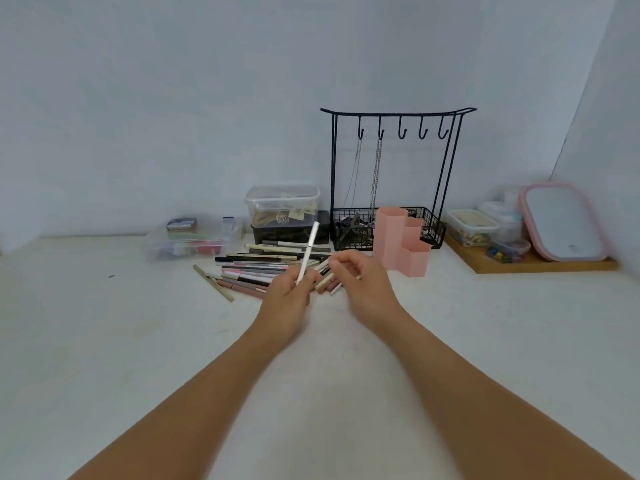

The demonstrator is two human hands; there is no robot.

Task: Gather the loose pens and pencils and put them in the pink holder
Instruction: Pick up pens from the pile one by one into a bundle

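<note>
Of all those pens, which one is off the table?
The long white pen, pinched in the left hand and pointing up. The other pens and pencils lie flat in a heap on the white table.

A black wire rack (pixel 394 174) with hooks stands at the wall; clear plastic boxes (pixel 282 202) left of it; a wooden tray (pixel 540 263) holding containers at right.
</note>
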